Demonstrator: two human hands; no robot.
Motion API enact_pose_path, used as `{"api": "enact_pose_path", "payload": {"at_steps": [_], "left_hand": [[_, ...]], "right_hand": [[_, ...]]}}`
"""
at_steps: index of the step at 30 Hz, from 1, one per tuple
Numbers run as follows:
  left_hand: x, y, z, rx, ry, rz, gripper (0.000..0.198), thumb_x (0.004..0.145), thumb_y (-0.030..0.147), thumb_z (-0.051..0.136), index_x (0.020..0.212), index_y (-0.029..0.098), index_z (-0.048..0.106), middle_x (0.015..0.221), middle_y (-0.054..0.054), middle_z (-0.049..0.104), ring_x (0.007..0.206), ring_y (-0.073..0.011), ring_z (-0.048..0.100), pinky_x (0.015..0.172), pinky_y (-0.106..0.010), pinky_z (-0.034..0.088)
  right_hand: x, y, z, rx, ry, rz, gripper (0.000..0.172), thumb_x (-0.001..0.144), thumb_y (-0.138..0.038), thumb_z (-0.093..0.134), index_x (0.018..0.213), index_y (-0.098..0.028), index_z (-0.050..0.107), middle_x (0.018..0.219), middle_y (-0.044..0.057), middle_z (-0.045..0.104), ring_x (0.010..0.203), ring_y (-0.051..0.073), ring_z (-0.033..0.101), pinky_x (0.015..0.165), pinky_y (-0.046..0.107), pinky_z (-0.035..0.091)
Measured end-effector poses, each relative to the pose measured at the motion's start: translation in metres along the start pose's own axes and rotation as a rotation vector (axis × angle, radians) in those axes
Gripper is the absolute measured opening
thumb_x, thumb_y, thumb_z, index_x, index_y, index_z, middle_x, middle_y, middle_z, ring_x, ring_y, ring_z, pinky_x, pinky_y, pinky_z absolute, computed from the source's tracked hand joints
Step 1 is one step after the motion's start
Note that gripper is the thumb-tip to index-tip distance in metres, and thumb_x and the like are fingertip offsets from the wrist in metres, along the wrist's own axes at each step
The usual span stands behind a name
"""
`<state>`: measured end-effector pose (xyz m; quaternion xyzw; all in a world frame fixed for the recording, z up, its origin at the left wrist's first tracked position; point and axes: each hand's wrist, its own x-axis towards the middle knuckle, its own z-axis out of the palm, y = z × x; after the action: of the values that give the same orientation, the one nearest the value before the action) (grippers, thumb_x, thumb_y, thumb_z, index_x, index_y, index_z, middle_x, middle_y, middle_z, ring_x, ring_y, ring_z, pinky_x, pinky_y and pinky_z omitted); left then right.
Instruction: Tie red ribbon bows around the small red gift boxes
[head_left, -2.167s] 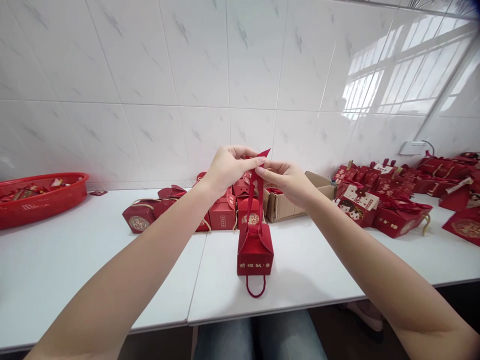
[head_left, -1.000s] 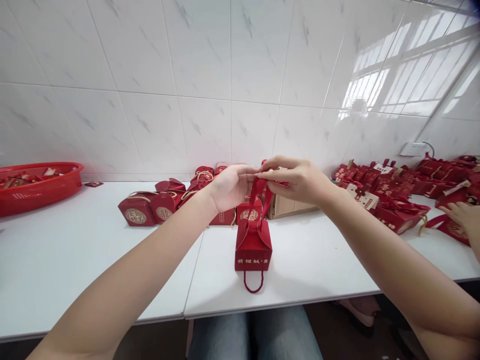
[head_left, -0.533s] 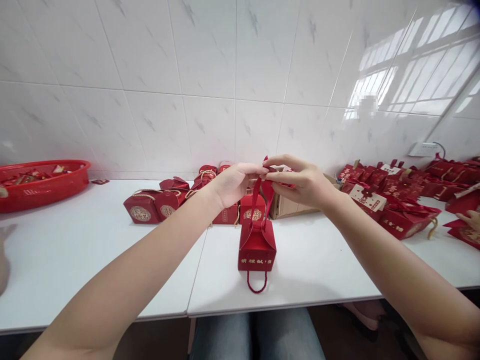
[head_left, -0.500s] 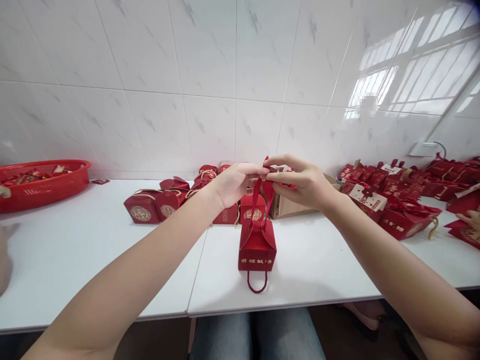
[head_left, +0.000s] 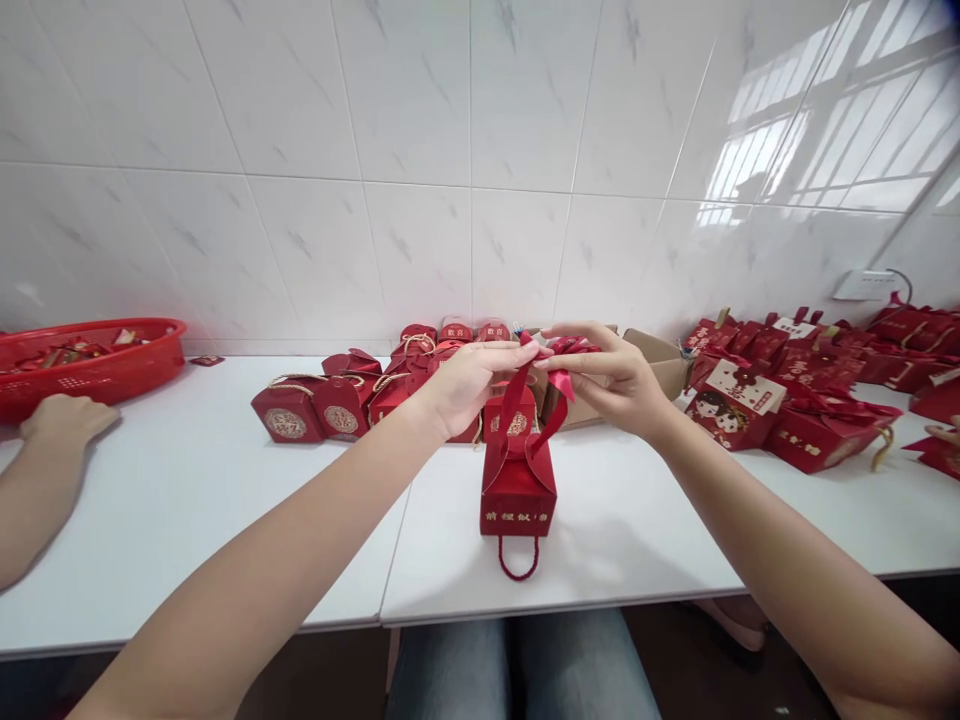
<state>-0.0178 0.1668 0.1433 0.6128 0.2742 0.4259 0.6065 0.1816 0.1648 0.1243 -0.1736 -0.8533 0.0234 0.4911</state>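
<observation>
A small red gift box (head_left: 518, 488) with gold lettering stands on the white table (head_left: 187, 500) in front of me, a red cord loop hanging from its front. A red ribbon (head_left: 538, 400) rises from its top flaps. My left hand (head_left: 469, 380) pinches one part of the ribbon above the box. My right hand (head_left: 611, 378) pinches the other part, with loops of ribbon bunched between the fingertips. Both hands meet just above the box.
Several finished red boxes (head_left: 322, 405) stand behind against the tiled wall, beside an open cardboard carton (head_left: 660, 360). More red boxes (head_left: 795, 400) crowd the right. A red basket (head_left: 97, 365) sits far left, with another person's hand (head_left: 64, 420) near it. A second hand (head_left: 946, 432) shows at the right edge.
My hands have lowered with the ribbon, from stretched tall to bunched loops above the box. Another person's arm has come in at the left, by the basket.
</observation>
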Motion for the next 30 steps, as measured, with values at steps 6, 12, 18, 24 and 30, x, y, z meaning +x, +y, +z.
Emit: {"api": "enact_pose_path", "payload": {"at_steps": [6,12,18,24,30], "left_hand": [[0.003,-0.005,-0.025,-0.111,0.191,0.014,0.018,0.074,0.034,0.069,0.082,0.017,0.069,0.086,-0.002,0.068,0.07,-0.0132,0.061,0.069,-0.027,0.045],[-0.022,-0.023,-0.053,-0.118,0.339,-0.046,0.017,0.072,0.032,0.07,0.081,0.018,0.069,0.089,-0.004,0.069,0.078,-0.0162,0.063,0.075,-0.029,0.046],[-0.054,-0.045,-0.081,-0.003,0.463,-0.067,0.024,0.069,0.04,0.074,0.076,0.018,0.068,0.086,-0.004,0.068,0.081,-0.018,0.064,0.075,-0.028,0.047],[-0.069,-0.062,-0.104,-0.06,0.516,-0.152,0.021,0.083,0.032,0.059,0.073,0.015,0.065,0.08,-0.006,0.068,0.078,-0.0183,0.066,0.077,-0.029,0.051],[-0.074,-0.07,-0.114,-0.325,0.634,-0.284,0.023,0.089,0.015,0.045,0.07,0.015,0.058,0.076,-0.005,0.067,0.065,-0.0148,0.064,0.053,-0.023,0.051]], "right_hand": [[-0.025,0.008,-0.002,0.118,0.006,0.166,0.022,0.089,-0.022,0.052,0.095,-0.028,0.072,0.114,0.006,0.059,0.112,0.023,0.054,0.096,0.043,0.045],[-0.072,0.022,-0.006,0.012,-0.029,0.284,0.018,0.089,-0.022,0.052,0.092,-0.025,0.07,0.105,0.007,0.061,0.104,0.021,0.057,0.089,0.039,0.047],[-0.121,0.021,-0.016,-0.048,-0.076,0.417,0.015,0.088,-0.025,0.053,0.088,-0.025,0.068,0.102,0.007,0.062,0.1,0.02,0.058,0.085,0.034,0.047],[-0.162,0.013,-0.02,0.08,0.024,0.725,0.025,0.088,-0.04,0.052,0.078,-0.022,0.066,0.091,0.007,0.061,0.092,0.021,0.058,0.08,0.033,0.046],[-0.197,0.01,-0.015,0.141,0.051,0.993,0.036,0.084,-0.052,0.051,0.072,-0.02,0.064,0.08,0.007,0.055,0.081,0.022,0.052,0.074,0.035,0.044]]}}
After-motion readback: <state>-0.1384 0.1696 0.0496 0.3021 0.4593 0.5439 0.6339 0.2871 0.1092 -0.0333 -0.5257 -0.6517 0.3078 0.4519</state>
